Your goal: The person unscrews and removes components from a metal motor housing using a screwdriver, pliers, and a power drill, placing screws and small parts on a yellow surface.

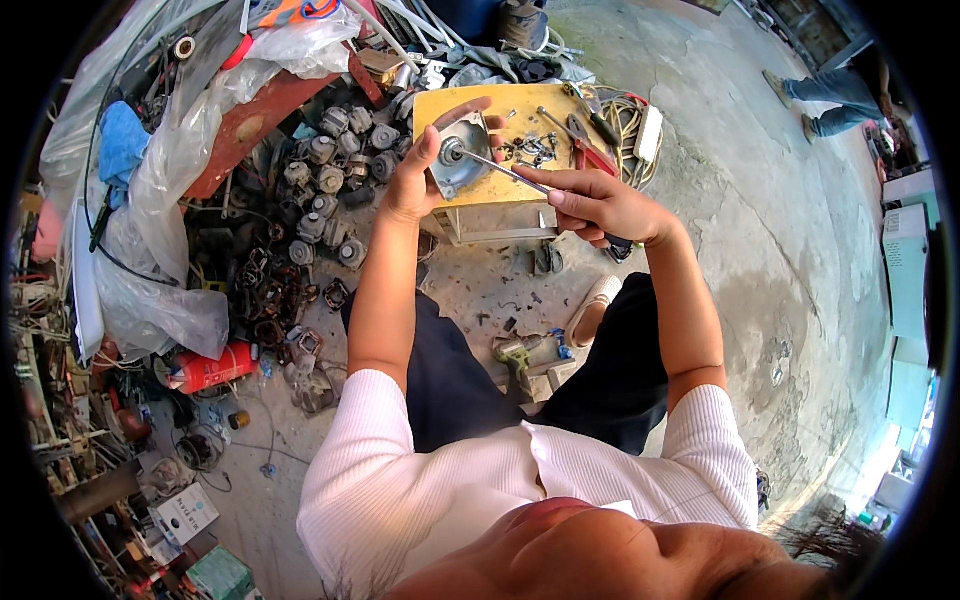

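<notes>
The left hand (415,182) is holding a dished metal cover (468,174), which is appearing over the left part of a yellow-topped table (437,104); whether the two are touching cannot be told. The thumb is lying at the cover's left side, while the loosely spread fingers are passing behind it and showing beyond its right edge. The right hand (608,205) is curling its fingers snugly around a slim metal-shafted tool (508,173), mostly hiding the handle, and the tip is meeting the central hub (452,151). Small metal parts (535,150) are lying to the right, beside red-handled pliers (597,157). The step in hand is apparently one of prying or probing at the hub; the next move is probably calling for a well-braced cover and a securely seated tip before force is added.
</notes>
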The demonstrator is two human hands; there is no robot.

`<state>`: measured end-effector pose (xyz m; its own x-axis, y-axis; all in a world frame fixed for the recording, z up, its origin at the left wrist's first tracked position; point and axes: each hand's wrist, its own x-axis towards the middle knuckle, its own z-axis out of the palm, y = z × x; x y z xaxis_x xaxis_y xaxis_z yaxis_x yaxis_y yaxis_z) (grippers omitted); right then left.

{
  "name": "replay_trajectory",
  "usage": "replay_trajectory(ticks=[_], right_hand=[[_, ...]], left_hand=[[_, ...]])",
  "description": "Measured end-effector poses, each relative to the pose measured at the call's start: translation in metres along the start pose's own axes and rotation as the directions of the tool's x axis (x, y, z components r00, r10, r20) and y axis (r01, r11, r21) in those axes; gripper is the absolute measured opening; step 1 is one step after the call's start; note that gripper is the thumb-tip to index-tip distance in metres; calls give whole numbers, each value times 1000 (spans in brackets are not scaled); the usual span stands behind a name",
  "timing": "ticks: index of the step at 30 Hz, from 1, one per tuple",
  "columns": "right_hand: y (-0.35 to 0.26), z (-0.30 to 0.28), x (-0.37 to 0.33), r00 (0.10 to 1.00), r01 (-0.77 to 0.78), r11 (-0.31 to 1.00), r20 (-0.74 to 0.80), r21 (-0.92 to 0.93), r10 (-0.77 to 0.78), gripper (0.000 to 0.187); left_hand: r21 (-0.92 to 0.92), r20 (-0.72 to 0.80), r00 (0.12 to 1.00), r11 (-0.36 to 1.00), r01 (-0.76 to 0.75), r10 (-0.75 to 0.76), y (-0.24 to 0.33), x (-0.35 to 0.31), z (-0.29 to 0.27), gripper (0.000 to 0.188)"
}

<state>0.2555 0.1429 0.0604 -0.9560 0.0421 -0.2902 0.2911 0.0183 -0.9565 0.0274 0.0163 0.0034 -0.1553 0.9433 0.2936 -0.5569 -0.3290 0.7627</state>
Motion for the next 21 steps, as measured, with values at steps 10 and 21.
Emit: replay_trajectory(ticks=[10, 21], right_hand=[[5, 40, 14, 995, -23, 952, -90, 307, 53, 49], [8, 27, 8, 999, -38, 897, 7, 440, 38, 49]], left_hand=[[30, -320, 936, 989, -142, 144, -10, 10, -3, 59], [46, -148, 983, 994, -103, 109, -1, 4, 6, 70]])
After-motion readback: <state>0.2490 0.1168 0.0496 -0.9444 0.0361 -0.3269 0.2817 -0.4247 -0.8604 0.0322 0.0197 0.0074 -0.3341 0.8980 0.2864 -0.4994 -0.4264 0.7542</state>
